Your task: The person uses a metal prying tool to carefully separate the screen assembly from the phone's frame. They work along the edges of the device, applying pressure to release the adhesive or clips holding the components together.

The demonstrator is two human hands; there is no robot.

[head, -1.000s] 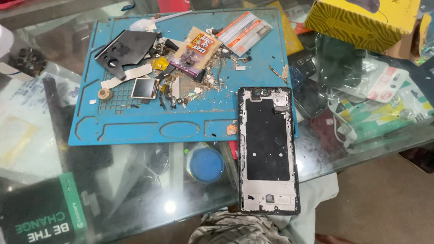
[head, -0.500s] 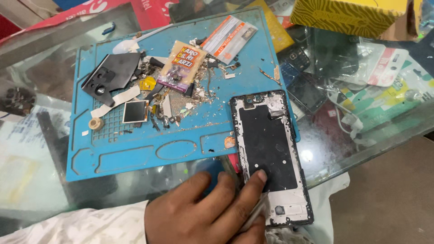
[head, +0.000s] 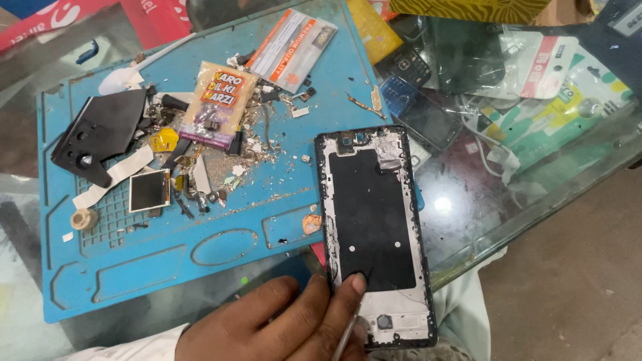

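Nearest, one hand [head: 281,324], side indeterminate, presses spread fingertips [head: 357,283] on the lower end of the open phone frame [head: 374,234]; a thin tool [head: 346,334] lies against it. Frame overlaps the blue mat [head: 167,254]. Beyond: small screen [head: 149,190], black cover [head: 100,134].

I see the opened phone frame [head: 374,234] lying flat, its inner side up, with a large black panel in the middle and pale, scuffed metal at both ends. It lies lengthwise away from me, its upper part on the right edge of the blue work mat [head: 167,261] and its lower end off it.
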